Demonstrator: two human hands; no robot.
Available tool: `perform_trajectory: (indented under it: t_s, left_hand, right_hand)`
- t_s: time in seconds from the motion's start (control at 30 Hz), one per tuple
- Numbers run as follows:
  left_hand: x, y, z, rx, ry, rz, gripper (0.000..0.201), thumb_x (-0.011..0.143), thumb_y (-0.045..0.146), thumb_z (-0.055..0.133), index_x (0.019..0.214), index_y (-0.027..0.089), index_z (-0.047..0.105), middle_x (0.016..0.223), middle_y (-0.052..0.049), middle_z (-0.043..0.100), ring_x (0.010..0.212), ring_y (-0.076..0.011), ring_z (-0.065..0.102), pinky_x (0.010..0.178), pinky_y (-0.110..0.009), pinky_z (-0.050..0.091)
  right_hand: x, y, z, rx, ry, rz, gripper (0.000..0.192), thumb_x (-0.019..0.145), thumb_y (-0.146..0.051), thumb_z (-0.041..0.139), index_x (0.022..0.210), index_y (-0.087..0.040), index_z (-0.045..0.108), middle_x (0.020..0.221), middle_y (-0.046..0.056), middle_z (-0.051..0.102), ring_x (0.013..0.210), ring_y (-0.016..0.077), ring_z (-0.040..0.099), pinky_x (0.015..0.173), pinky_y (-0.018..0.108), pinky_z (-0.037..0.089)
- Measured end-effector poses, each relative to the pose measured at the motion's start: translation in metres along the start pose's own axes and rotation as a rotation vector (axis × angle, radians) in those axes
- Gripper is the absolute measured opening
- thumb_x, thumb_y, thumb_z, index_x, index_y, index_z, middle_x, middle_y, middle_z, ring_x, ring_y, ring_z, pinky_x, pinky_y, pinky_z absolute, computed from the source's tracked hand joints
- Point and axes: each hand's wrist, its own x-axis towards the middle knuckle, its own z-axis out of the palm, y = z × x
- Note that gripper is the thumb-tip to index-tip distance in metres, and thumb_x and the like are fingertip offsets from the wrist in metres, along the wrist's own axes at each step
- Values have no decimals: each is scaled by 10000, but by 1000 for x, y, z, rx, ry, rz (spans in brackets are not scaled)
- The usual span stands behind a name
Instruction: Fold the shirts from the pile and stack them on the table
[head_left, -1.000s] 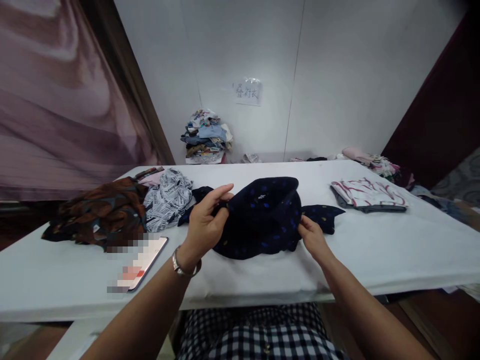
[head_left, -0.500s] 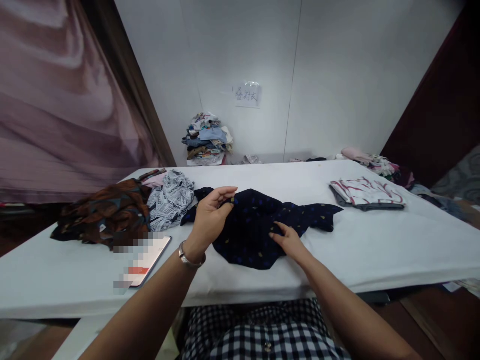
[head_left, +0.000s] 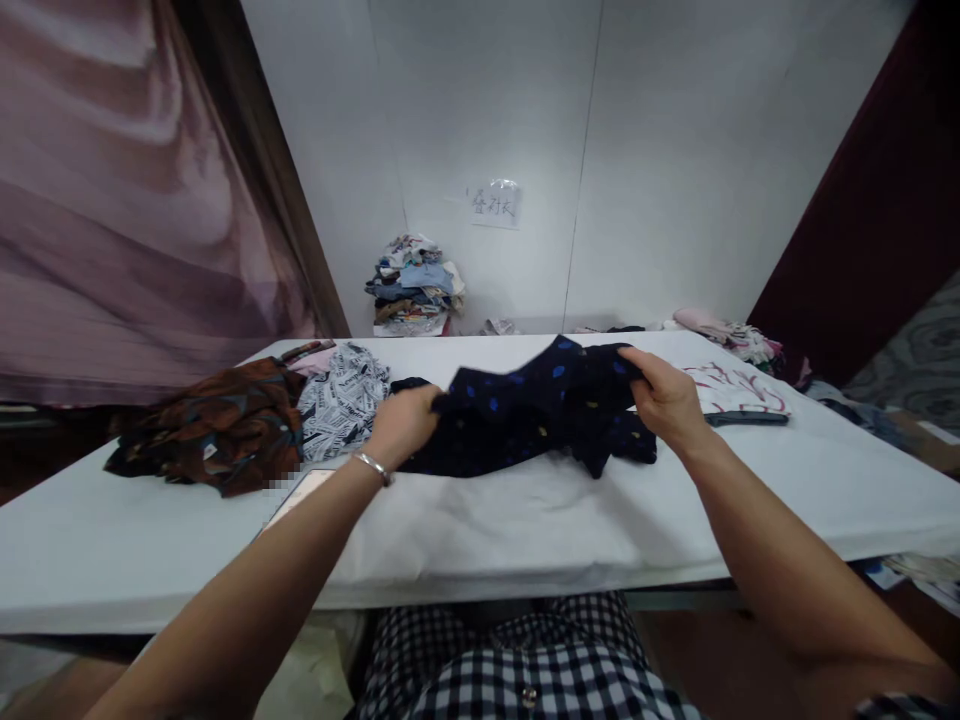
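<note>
Dark garment: a navy cloth with blue and yellow dots (head_left: pixel 525 415), stretched between both hands above the middle of the white tabletop (head_left: pixel 525 520), its lower edge sagging onto the surface.
Left hand: the left hand (head_left: pixel 403 425) has its grip pressed together on the cloth's left end, a silver bracelet (head_left: pixel 373 465) on the wrist.
Right hand: the right hand (head_left: pixel 666 398) has its grip pinching the cloth's upper right edge, held higher than the left end.
Left of the cloth: a black-and-white printed garment (head_left: pixel 341 400) and a brown patterned garment (head_left: pixel 217 430), lying side by side.
Right of the cloth: a folded white-and-red garment (head_left: pixel 739 390), partly behind the right hand.
Background: a pile of clothes (head_left: pixel 412 290) against the wall.
</note>
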Motion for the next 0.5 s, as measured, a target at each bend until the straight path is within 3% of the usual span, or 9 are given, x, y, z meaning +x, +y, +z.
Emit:
perform_trajectory:
  t_s: [0.07, 0.17, 0.23, 0.37, 0.5]
  left_hand:
    - [15, -5, -33, 84, 193, -46, 263, 775, 220, 523, 961, 245, 707, 903, -105, 733, 885, -304, 657, 744, -358, 448]
    - [28, -6, -83, 123, 506, -60, 322, 810, 207, 482, 1060, 239, 682, 1032, -79, 721, 983, -275, 636, 780, -338, 438]
    - [32, -5, -105, 133, 615, -15, 335, 833, 204, 459, 1094, 229, 668, 1084, -60, 706, 1023, -251, 621, 802, -324, 438]
    - [37, -5, -121, 213, 553, 17, 275, 843, 236, 489, 1031, 199, 687, 1076, -61, 680, 1002, -248, 610, 809, -334, 454]
    - [48, 1, -142, 221, 541, 1, 286, 876, 247, 474, 1041, 120, 670, 1139, -99, 632, 1074, -293, 585, 913, -450, 448]
  right_hand:
    - [7, 1, -8, -42, -11, -18, 571, 772, -123, 456, 1315, -267, 560, 1236, 26, 656, 1130, 222, 618, 1006, 398, 471]
    - [17, 14, -18, -104, -5, 79, 663, 781, -160, 499, 1429, -276, 428, 1147, 32, 694, 1017, 235, 661, 905, 392, 513]
    - [23, 27, -24, -177, -50, 162, 594, 785, -191, 535, 1373, -270, 507, 1046, 45, 724, 928, 253, 679, 823, 387, 523]
    - [41, 47, -37, -333, -142, 294, 310, 812, -174, 530, 1049, -208, 727, 902, 97, 743, 856, 258, 677, 746, 353, 486]
    - [80, 46, -57, -286, -16, 339, 287, 867, -152, 498, 1044, -94, 716, 909, 171, 734, 802, 206, 663, 698, 326, 448]
